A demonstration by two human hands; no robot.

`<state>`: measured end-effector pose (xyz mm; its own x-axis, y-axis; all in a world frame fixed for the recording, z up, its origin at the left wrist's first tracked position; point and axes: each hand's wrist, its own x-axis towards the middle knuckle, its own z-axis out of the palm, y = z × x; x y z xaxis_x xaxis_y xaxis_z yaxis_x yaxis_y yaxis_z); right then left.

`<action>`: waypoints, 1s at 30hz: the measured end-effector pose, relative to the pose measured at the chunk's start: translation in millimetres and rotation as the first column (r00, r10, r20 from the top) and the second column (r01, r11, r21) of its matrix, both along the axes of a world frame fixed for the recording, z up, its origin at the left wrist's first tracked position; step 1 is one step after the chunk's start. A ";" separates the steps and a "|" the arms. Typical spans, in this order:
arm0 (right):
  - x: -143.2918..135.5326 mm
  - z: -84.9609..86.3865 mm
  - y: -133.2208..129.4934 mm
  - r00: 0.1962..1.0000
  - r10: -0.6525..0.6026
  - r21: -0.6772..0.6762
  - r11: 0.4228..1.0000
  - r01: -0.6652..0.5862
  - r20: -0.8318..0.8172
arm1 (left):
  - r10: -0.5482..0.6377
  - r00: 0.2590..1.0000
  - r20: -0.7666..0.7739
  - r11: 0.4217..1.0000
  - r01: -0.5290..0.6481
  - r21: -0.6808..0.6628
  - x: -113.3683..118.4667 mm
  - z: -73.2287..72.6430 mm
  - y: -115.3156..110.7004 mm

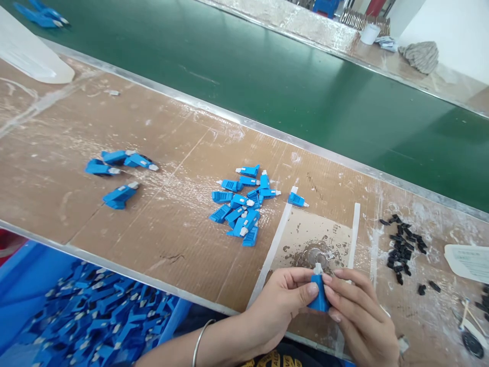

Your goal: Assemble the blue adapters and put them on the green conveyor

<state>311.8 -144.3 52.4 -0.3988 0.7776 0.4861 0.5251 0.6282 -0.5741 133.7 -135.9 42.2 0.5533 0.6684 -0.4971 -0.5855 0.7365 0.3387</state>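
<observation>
Between both hands, close to the table's front edge, is a blue plastic part (pixel 319 293) with a whitish tip pointing away from me. My left hand (pixel 284 295) pinches it from the left with thumb and fingers. From the right, the fingers of my right hand (pixel 357 306) close on the same part. Just beyond the hands, a taped-down sheet (pixel 301 229) has wet-looking spots. A single blue part (pixel 297 199) lies at that sheet's far left corner. A pile of similar blue parts (pixel 240 201) sits to the left on the brown tabletop (pixel 183 204).
A blue bin (pixel 178 318) full of blue parts stands below the table's front left edge. Small black pieces (pixel 401 247) lie to the right, near cotton swabs (pixel 465 313). More blue parts (pixel 120 196) rest farther left. A green conveyor belt (pixel 244 76) runs behind the table.
</observation>
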 end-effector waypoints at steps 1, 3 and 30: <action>-1.8 -3.9 -5.5 0.998 -0.031 0.054 0.998 0.028 0.053 | 0.003 1.000 0.001 1.000 -0.003 -0.017 -0.2 0.7 0.3; -5.8 -12.0 -18.2 0.984 -0.098 0.123 0.989 0.079 0.152 | 0.007 1.000 -0.008 0.999 -0.008 -0.038 -1.0 2.2 1.7; 130.6 -41.4 99.9 0.620 -0.512 0.154 0.829 0.537 0.594 | 0.785 -0.551 -0.282 0.617 0.737 0.277 -170.2 -6.0 107.8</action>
<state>442.4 -44.4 11.0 -0.1076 0.9579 0.2662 0.9913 0.1237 -0.0444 -36.5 -28.0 36.2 -0.0069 0.8743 0.4853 0.9980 -0.0243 0.0579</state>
